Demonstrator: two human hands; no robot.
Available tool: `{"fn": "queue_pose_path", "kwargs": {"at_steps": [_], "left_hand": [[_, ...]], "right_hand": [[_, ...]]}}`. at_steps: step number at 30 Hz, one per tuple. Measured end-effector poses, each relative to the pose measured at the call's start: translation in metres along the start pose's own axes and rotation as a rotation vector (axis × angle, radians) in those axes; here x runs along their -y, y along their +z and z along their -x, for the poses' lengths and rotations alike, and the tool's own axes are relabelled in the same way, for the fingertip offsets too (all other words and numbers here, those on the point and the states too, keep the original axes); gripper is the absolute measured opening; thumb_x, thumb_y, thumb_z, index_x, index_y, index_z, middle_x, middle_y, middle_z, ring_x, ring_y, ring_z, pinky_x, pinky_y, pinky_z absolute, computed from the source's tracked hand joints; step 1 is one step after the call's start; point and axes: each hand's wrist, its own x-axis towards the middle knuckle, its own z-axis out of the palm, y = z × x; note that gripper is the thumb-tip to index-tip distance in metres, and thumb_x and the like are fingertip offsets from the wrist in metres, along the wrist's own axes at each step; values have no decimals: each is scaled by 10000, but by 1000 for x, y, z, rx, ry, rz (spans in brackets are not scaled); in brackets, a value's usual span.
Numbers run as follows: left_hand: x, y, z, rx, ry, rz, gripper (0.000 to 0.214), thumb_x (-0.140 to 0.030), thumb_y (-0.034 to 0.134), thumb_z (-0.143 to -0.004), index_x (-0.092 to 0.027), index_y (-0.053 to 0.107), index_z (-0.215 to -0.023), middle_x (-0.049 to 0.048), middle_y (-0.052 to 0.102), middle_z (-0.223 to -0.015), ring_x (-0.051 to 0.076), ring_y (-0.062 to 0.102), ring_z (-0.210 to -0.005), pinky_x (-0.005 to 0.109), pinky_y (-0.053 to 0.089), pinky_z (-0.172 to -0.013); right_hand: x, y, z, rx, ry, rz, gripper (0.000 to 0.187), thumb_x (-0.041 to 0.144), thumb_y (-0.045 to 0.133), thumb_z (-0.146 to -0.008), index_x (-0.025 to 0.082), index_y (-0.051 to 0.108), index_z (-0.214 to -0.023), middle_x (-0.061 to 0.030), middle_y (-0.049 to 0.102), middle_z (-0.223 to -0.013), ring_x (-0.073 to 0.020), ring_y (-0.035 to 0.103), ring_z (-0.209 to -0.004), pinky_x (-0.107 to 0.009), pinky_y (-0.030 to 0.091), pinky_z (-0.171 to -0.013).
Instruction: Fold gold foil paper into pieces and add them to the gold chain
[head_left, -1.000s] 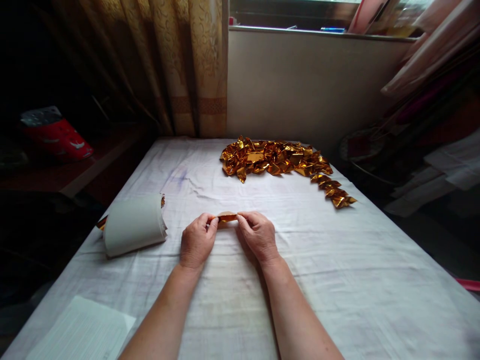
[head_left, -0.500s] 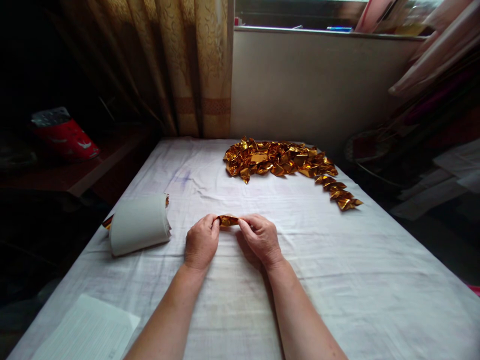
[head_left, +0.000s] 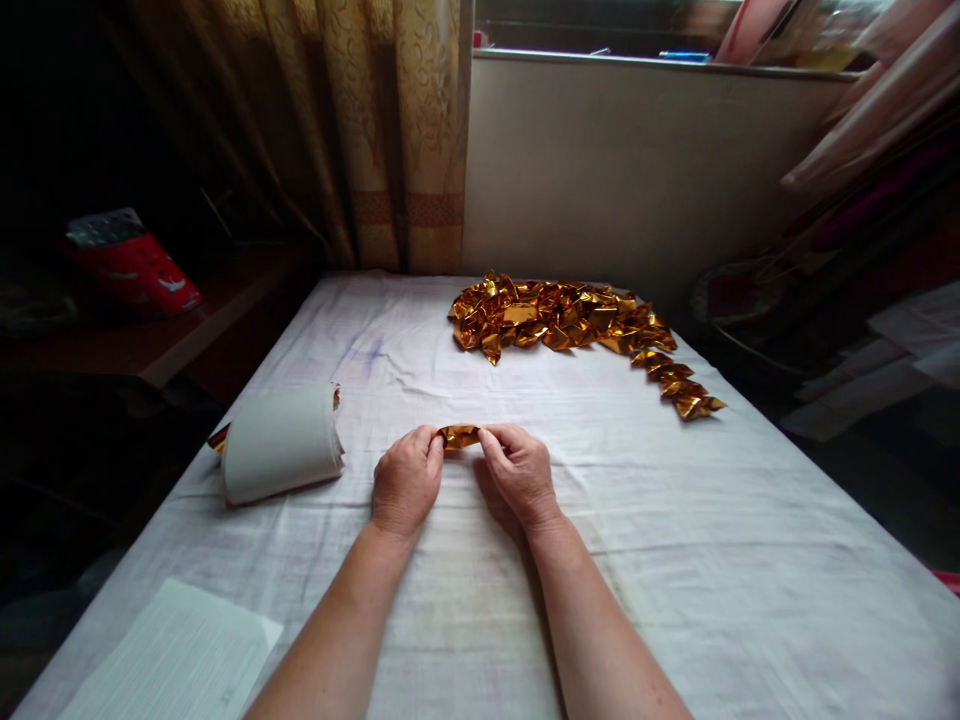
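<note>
A small folded piece of gold foil paper point(head_left: 460, 436) is stretched between my two hands, over the middle of the cloth-covered table. My left hand point(head_left: 407, 478) pinches its left end between thumb and fingers. At the opposite end, my right hand point(head_left: 519, 474) grips it the same way. Farther back lies a pile of folded gold foil pieces point(head_left: 559, 318), and a short row of them trails off to the right. Left of my hands sits a curled stack of sheets point(head_left: 281, 447), pale on the outside, with gold showing at its edges.
A printed sheet of paper point(head_left: 176, 655) lies at the table's near left. White cloth point(head_left: 675, 560) covers the table. Beyond the left edge, a red container point(head_left: 142, 268) stands on a dark wooden surface. A gold curtain point(head_left: 427, 130) and a pale wall point(head_left: 645, 160) border the back.
The gold foil piece now bows slightly upward between my hands, with its near face turned more into view. Both hands keep their hold and have barely shifted.
</note>
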Motion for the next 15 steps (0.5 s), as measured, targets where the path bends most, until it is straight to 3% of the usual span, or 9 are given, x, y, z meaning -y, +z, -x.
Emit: {"fn": "queue_pose_path", "kwargs": {"at_steps": [5, 15], "left_hand": [[1, 0, 1, 3, 36, 7, 218, -254, 439, -950, -214, 653, -969, 47, 722, -901, 177, 646, -815, 259, 419, -724], [1, 2, 1, 16, 30, -16, 230, -252, 432, -956, -208, 658, -963, 52, 719, -898, 186, 646, -823, 268, 416, -718]], "right_hand": [[-4, 2, 0, 28, 24, -19, 235, 318, 522, -872, 228, 725, -795, -42, 739, -798, -176, 666, -727, -281, 510, -708], [-2, 0, 0, 112, 29, -178, 225, 330, 569, -846, 203, 738, -772, -39, 745, -764, -167, 667, -685, -265, 512, -656]]}}
